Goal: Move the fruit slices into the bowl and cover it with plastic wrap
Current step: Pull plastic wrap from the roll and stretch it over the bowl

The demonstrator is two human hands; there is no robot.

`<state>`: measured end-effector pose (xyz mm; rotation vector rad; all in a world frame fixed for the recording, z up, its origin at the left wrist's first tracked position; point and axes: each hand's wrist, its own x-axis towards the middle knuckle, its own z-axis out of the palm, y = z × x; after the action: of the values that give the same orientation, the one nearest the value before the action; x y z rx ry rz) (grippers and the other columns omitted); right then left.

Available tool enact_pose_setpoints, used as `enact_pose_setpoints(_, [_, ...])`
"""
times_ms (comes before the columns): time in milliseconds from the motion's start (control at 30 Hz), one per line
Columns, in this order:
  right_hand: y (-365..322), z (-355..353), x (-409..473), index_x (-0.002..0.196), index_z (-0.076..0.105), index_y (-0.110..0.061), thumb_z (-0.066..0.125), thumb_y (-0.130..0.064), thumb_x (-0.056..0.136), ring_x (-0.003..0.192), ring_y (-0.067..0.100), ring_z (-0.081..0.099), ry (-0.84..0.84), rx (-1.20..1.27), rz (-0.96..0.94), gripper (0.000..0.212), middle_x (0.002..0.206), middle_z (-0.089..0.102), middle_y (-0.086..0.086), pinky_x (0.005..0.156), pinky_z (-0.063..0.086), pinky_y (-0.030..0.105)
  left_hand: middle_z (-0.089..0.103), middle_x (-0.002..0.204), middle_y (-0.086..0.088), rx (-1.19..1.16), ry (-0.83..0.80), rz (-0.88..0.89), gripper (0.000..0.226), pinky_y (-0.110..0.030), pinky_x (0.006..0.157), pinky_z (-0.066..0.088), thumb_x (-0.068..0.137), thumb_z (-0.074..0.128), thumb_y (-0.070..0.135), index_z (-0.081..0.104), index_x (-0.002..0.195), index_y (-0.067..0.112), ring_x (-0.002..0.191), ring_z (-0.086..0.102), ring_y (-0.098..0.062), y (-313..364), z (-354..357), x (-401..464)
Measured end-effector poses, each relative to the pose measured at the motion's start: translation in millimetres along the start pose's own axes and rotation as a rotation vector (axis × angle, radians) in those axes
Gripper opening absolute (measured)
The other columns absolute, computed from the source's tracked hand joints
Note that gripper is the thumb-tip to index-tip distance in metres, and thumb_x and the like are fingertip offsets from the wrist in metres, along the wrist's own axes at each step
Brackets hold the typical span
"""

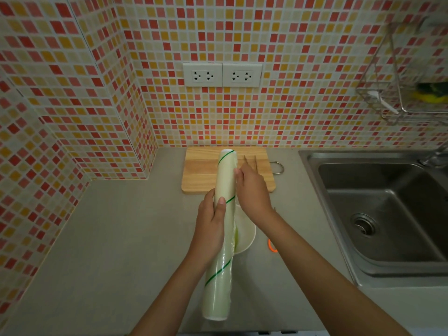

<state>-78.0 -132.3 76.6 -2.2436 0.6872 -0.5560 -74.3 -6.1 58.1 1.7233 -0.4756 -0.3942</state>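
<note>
A plastic wrap roll [224, 221] is gripped by the left hand [210, 225] above the white bowl [244, 235] at mid-surface; its side is touched by the right hand [252, 187], fingers straight.

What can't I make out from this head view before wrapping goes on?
- Contents of the bowl: mostly hidden by the plastic wrap roll and right hand.
- Right hand's fingertips: against the roll, any film pinch unreadable.
- Orange object: partly hidden behind the right forearm.
- Wire rack contents: blurred, cut by the right edge.
</note>
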Motion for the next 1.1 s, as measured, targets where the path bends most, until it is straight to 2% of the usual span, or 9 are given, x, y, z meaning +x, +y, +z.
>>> enact_pose_setpoints(267, [2, -3, -1, 0.085, 0.052, 0.002, 0.035, -0.020, 0.102, 0.070, 0.037, 0.056, 0.108, 0.273, 0.116, 0.033, 0.080, 0.060, 0.027, 0.068, 0.051, 0.050, 0.058, 0.122, -0.001, 0.003, 0.017, -0.001, 0.034, -0.033, 0.096, 0.046, 0.102, 0.034, 0.033, 0.049, 0.132, 0.024, 0.110, 0.057, -0.014, 3, -1, 0])
enact_pose_setpoints(433, [-3, 0, -4, 0.086, 0.050, -0.012, 0.032, -0.052, 0.097, 0.068, 0.020, 0.058, 0.066, 0.211, 0.120, 0.045, 0.074, 0.061, 0.004, 0.060, 0.045, 0.036, 0.059, 0.119, -0.003, 0.022, -0.005, 0.040, 0.032, -0.037, 0.095, 0.047, 0.102, 0.035, 0.030, 0.051, 0.129, 0.024, 0.109, 0.058, -0.019, 7, 1, 1])
enact_pose_setpoints(533, [-2, 0, 2, 0.075, 0.046, -0.011, 0.034, -0.033, 0.101, 0.061, 0.019, 0.047, 0.077, 0.167, 0.064, 0.037, 0.066, 0.052, 0.004, 0.057, 0.037, 0.033, 0.060, 0.116, -0.003, 0.009, -0.012, 0.033, 0.030, -0.034, 0.092, 0.047, 0.103, 0.034, 0.029, 0.052, 0.126, 0.024, 0.106, 0.059, -0.017, 6, 1, 0])
enact_pose_setpoints(633, [2, -3, 8, 0.076, 0.045, -0.008, 0.034, -0.023, 0.102, 0.056, 0.026, 0.044, 0.066, 0.468, 0.248, 0.033, 0.065, 0.047, 0.016, 0.050, 0.040, 0.031, 0.062, 0.110, 0.005, -0.025, -0.006, 0.020, 0.025, -0.020, 0.082, 0.045, 0.102, 0.035, 0.030, 0.053, 0.118, 0.034, 0.098, 0.060, -0.004, 6, -2, 0])
enact_pose_setpoints(700, [1, -4, 4, 0.075, 0.046, -0.008, 0.033, -0.032, 0.102, 0.044, 0.024, 0.042, 0.032, 0.655, 0.358, 0.038, 0.056, 0.043, 0.014, 0.038, 0.037, 0.023, 0.063, 0.103, 0.011, -0.052, -0.009, 0.010, 0.022, -0.008, 0.073, 0.044, 0.102, 0.035, 0.031, 0.053, 0.111, 0.040, 0.087, 0.059, 0.007, 8, -4, 1])
enact_pose_setpoints(800, [-1, 2, -12, 0.072, 0.046, -0.008, 0.034, -0.055, 0.095, 0.039, 0.020, 0.046, -0.049, 0.537, 0.293, 0.054, 0.052, 0.046, 0.007, 0.037, 0.039, 0.024, 0.063, 0.092, 0.011, -0.067, 0.016, 0.007, 0.023, -0.004, 0.063, 0.042, 0.103, 0.034, 0.030, 0.055, 0.101, 0.040, 0.075, 0.058, 0.010, 11, -6, 5])
enact_pose_setpoints(900, [-1, 7, -21, 0.065, 0.041, -0.012, 0.037, -0.037, 0.100, 0.050, 0.023, 0.048, -0.053, 0.329, 0.142, 0.043, 0.057, 0.047, 0.005, 0.049, 0.046, 0.038, 0.063, 0.095, 0.006, -0.047, 0.019, 0.008, 0.024, -0.011, 0.066, 0.044, 0.103, 0.032, 0.030, 0.056, 0.104, 0.036, 0.077, 0.058, 0.002, 11, -7, 10])
enact_pose_setpoints(1000, [1, -1, -15, 0.067, 0.041, -0.010, 0.035, -0.030, 0.102, 0.041, 0.021, 0.044, -0.041, 0.445, 0.242, 0.041, 0.056, 0.045, 0.010, 0.038, 0.039, 0.026, 0.062, 0.092, 0.009, -0.034, 0.037, -0.005, 0.025, -0.005, 0.063, 0.042, 0.103, 0.032, 0.033, 0.055, 0.099, 0.039, 0.073, 0.056, 0.009, 13, -9, 16])
enact_pose_setpoints(1100, [-1, -5, -18, 0.072, 0.044, -0.008, 0.035, -0.044, 0.100, 0.032, 0.015, 0.040, -0.092, 0.553, 0.278, 0.046, 0.050, 0.044, 0.009, 0.033, 0.032, 0.018, 0.059, 0.084, 0.005, -0.025, 0.042, -0.001, 0.027, -0.005, 0.055, 0.040, 0.103, 0.031, 0.033, 0.057, 0.098, 0.028, 0.060, 0.052, 0.009, 17, -10, 24])
